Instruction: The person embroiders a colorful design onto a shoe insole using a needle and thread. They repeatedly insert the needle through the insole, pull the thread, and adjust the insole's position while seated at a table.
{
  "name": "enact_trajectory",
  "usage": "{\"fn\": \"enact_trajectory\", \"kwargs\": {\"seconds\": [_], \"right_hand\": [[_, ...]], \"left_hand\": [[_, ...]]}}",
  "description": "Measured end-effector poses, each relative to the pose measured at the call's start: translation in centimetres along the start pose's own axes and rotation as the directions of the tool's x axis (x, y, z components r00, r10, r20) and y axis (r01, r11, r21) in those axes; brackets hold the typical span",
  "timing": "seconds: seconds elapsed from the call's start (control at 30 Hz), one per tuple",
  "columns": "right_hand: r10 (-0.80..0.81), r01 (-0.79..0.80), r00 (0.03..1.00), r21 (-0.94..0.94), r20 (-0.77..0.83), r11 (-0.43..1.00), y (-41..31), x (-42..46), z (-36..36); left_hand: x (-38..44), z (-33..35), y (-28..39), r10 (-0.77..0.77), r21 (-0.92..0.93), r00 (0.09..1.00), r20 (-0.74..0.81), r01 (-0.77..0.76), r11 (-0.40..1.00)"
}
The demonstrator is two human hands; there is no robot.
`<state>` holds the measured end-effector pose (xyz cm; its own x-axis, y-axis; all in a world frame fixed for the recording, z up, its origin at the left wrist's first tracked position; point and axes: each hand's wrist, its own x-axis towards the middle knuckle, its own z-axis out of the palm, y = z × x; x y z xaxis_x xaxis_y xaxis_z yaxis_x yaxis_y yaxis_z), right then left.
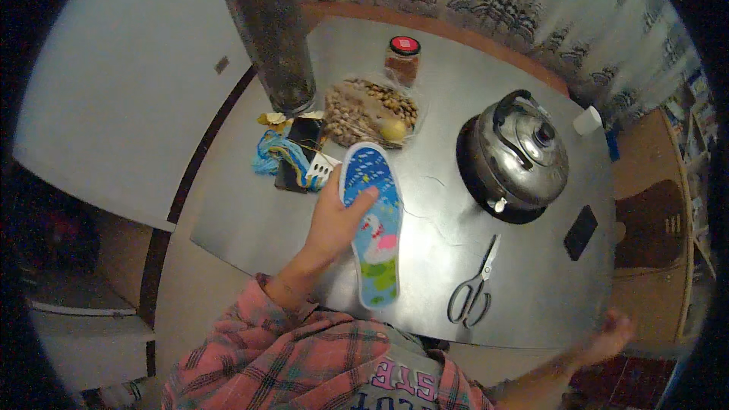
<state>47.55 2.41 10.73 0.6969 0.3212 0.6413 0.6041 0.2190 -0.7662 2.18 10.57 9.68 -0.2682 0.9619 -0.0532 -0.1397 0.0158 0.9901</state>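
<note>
An embroidered insole with a blue, green and pink pattern is gripped by my left hand, its thumb lying across the upper face. A thin dark thread runs from the insole over the metal tabletop. My right hand is blurred at the table's lower right edge; what its fingers do, or whether they pinch a needle, is too unclear to tell. Between the hands lie scissors with dark handles, blades pointing away. Left of the insole, blue and yellow embroidery thread rests over a dark flat object, beside a white card with holes.
A metal kettle stands at the right, near a black phone and a white cup. A plastic bag of nuts, a red-lidded jar and a dark pipe are at the back.
</note>
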Motion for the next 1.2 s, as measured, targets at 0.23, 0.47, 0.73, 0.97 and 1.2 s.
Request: {"fn": "enact_trajectory", "kwargs": {"seconds": [0.23, 0.47, 0.73, 0.97, 1.2], "right_hand": [[-0.326, 0.247, 0.608, 0.218, 0.724, 0.944, -14.3, -13.6, 12.8], [-0.509, 0.480, 0.579, 0.239, 0.636, 0.844, -16.2, -14.5, 14.2], [-0.476, 0.490, 0.609, 0.172, 0.634, 0.855, -16.7, -15.0, 13.6], [-0.478, 0.516, 0.606, 0.145, 0.636, 0.845, -17.1, -15.1, 13.6], [-0.547, 0.627, 0.511, 0.148, 0.664, 0.765, -17.5, -14.3, 13.6]], "left_hand": [[-4.0, 3.8, 2.3, -0.046, -0.109, 0.981, 0.188, 0.068, 0.992], [-5.5, 4.0, 3.3, -0.052, -0.017, 0.968, 0.245, 0.058, 0.998], [-5.8, 4.1, 3.2, -0.024, -0.003, 0.968, 0.248, 0.025, 1.000], [-5.7, 3.9, 3.4, -0.036, 0.013, 0.966, 0.257, 0.034, 0.999], [-5.7, 4.0, 3.3, 0.100, 0.243, 0.960, 0.263, -0.166, 0.956]]}}
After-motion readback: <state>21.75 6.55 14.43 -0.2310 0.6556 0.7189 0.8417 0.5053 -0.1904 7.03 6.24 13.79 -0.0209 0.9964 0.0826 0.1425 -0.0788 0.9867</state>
